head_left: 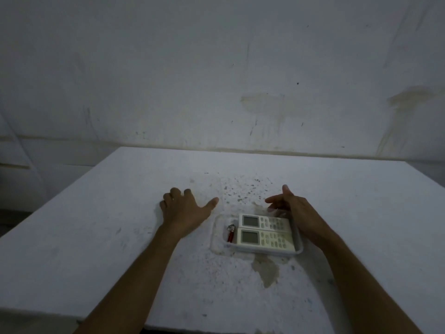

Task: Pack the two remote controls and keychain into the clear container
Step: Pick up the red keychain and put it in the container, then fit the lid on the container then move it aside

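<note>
A clear container [218, 247] sits on the white table just right of centre. Two white remote controls lie side by side inside it, the far remote [263, 222] and the near remote [265, 239], screens to the left. A red keychain [230, 233] with a metal ring lies in the container left of the remotes. My left hand [185, 209] rests flat on the table to the left of the container, fingers spread, holding nothing. My right hand [292, 208] hovers at the container's far right corner, fingers apart and empty.
The white table [96, 237] is speckled with dark marks and has a worn patch [266, 270] in front of the container. A stained white wall [216, 80] rises behind the table's far edge. The table's left edge drops off.
</note>
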{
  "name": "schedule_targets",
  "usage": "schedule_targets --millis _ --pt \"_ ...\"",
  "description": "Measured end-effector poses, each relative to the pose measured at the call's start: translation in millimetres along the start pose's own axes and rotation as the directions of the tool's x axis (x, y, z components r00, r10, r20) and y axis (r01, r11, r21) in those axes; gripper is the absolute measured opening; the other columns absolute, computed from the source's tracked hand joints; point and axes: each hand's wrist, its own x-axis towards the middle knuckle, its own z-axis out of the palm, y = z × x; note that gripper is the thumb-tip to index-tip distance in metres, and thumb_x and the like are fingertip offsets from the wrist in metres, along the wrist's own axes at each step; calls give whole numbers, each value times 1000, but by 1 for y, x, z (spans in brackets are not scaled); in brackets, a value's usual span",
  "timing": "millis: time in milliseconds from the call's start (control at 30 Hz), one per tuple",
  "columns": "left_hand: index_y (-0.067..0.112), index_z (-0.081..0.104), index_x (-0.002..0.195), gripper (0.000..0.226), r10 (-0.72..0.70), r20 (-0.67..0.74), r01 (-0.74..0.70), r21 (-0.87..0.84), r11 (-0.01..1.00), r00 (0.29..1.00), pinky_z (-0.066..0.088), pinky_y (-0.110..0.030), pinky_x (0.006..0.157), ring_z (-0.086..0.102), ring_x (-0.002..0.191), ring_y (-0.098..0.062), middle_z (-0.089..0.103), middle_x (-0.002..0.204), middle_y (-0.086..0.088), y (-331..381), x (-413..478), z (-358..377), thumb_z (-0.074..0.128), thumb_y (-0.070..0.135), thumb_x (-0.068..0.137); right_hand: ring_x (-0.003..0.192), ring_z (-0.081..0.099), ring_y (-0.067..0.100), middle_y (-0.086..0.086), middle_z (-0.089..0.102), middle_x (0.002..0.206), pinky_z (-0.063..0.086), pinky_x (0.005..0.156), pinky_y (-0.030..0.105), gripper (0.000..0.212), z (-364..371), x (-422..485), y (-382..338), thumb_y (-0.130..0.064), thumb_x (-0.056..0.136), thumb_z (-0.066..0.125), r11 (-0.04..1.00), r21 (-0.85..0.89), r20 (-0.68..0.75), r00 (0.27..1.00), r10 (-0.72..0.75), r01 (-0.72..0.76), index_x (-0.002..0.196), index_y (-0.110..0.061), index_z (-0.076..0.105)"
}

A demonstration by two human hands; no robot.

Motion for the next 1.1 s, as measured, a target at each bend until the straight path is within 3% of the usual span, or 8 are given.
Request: schedule_targets --millis 233,367,500,633,733,867,1000,1100 --pt "0 21 154 129 -96 153 89 54 995 983 19 -50 118 21 144 -45 21 157 -30 49 23 -4 46 93 69 95 72 9 -9 78 99 52 86 24 65 8 -3 -5 -56 105 20 997 -77 13 1000 1 0 109 -27 78" --pt "0 37 147 116 -76 163 67 61 996 984 31 -45 109 35 135 -43 34 148 -29 60 35 -6 69 78 68 91 73 6 -8 79 97 55 87 24 58 6 -3 -2 -54 105 27 998 -68 -4 1000 -2 2 109 -26 78" --pt "9 46 143 111 94 -9 -94 -203 975 995 40 -48 107 41 133 -38 44 144 -21 47 35 -12 70 80 61 86 73 6 -7 79 94 56 84 24 51 6 -4 -2 -49 106 32 996 -93 -17 1000 -18 16 108 -25 77" --pt "22 54 142 107 287 -82 -271 -640 719 954 44 -38 103 49 130 -20 50 147 -6 35 26 -24 68 81 53 75 70 2 -11 76 88 56 77 25 37 4 -4 -9 -45 105 43 965 -261 -131 989 -72 36 104 -28 76" --pt "26 65 134 81 522 30 -282 -814 507 852 42 -42 111 56 128 -15 62 140 0 36 11 -33 75 66 65 82 67 0 -11 72 100 60 77 27 26 3 -7 -15 -44 101 53 944 -322 -252 954 -164 77 119 -29 66" --pt "5 68 128 61 669 117 -59 -970 235 734 48 -50 107 60 125 -41 68 130 -19 42 -2 -35 74 34 75 102 64 -2 -15 56 132 50 76 14 61 -2 -10 -24 -51 95 58 953 -191 -277 919 -283 236 150 -33 39" --pt "1 61 135 81 772 244 93 -968 235 587 39 -51 109 53 130 -43 59 139 -25 49 -12 -34 76 52 74 129 51 0 -12 37 159 45 95 17 63 -3 -12 -35 -48 100 50 931 -78 -252 896 -365 357 156 -41 23" --pt "-2 49 145 89 824 341 224 -938 265 452 33 -45 117 42 142 -41 48 150 -25 53 -16 -36 68 56 81 125 55 -2 -8 54 147 50 97 21 44 -7 -18 -43 -39 103 48 908 -101 -259 870 -418 407 146 -27 45"
